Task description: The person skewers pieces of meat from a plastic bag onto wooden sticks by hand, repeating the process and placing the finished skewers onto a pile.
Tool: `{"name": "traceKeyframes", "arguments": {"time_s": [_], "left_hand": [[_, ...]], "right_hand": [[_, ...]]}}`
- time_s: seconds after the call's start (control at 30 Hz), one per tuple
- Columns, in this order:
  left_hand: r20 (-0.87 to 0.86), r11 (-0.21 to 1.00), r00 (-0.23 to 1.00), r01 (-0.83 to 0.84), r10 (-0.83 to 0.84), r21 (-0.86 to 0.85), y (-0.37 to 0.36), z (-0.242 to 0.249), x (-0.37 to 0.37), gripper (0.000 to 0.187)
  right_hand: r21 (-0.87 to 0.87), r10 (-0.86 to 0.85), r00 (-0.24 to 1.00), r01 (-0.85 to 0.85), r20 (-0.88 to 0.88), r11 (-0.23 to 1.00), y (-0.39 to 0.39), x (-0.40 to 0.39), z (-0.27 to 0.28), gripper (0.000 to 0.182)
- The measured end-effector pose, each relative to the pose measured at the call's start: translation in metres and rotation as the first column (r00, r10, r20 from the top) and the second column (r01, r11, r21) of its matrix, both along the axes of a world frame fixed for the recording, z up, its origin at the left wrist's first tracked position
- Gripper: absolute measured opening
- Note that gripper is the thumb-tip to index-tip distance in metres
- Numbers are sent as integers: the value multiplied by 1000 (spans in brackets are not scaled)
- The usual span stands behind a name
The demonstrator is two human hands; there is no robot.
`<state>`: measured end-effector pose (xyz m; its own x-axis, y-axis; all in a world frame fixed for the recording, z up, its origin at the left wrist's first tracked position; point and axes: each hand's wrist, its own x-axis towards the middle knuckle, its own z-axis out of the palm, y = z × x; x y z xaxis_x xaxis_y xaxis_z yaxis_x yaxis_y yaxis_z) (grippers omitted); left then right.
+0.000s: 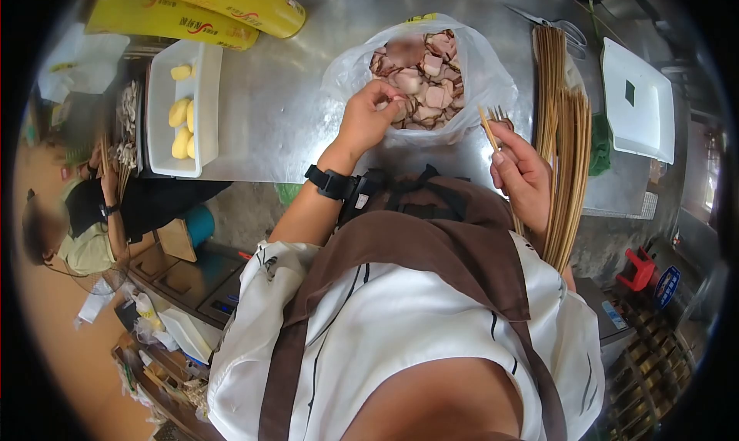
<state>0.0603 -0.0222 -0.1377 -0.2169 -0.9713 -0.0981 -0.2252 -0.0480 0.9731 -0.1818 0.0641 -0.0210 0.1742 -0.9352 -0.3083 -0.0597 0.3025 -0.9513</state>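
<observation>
A clear plastic bag (493, 75) lies open on the metal table, filled with sliced pinkish meat with dark edges (439, 96). My left hand (368, 119) is at the bag's near left side, thumb and forefinger pinched together over the meat. What sits between those fingertips is too small to make out. To the right of the bag, my right hand (522, 168) grips bamboo skewers (489, 129), one of them pointing up toward the bag. Several thin pointed tips show beside it. A large bundle of bamboo skewers (568, 148) lies just right of that hand.
On the left, a white tray (209, 106) holds several yellow pieces, with yellow cling-film boxes (231, 10) behind it. Scissors (566, 31) lie at the back right, near a white tray (637, 102). Another person (88, 225) works at the far left.
</observation>
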Motion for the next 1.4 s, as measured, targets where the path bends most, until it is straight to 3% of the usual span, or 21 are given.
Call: {"name": "traceKeyframes", "arguments": {"time_s": [0.13, 0.2, 0.3, 0.53, 0.67, 0.83, 1.4], "left_hand": [[-193, 997, 981, -13, 26, 72, -5, 26, -10, 13], [-434, 968, 890, -35, 143, 248, -8, 49, -24, 18], [-574, 942, 798, 24, 184, 335, -11, 61, -45, 21], [-526, 936, 850, 153, 39, 317, -10, 87, -74, 26], [-500, 946, 866, 160, 3, 283, -8, 92, -80, 28], [-478, 946, 878, 171, -19, 275, -5, 94, -83, 28], [-407, 974, 910, 157, -78, 163, 6, 106, -93, 27]], "right_hand": [[2, 10, 1000, -10, 2, 1000, 0, 2, 2, 36], [-5, 16, 1000, -16, 8, 1000, 0, 3, 2, 36], [-20, 22, 1000, -22, 1, 1000, 1, 4, 2, 38], [-33, 38, 999, -38, -8, 999, 2, -2, 7, 35], [-91, 3, 1000, -2, 13, 996, 4, -3, 0, 37], [-10, -43, 997, 43, 66, 999, 4, -7, 2, 35], [8, -78, 995, 78, 55, 997, -1, -4, 4, 33]]}}
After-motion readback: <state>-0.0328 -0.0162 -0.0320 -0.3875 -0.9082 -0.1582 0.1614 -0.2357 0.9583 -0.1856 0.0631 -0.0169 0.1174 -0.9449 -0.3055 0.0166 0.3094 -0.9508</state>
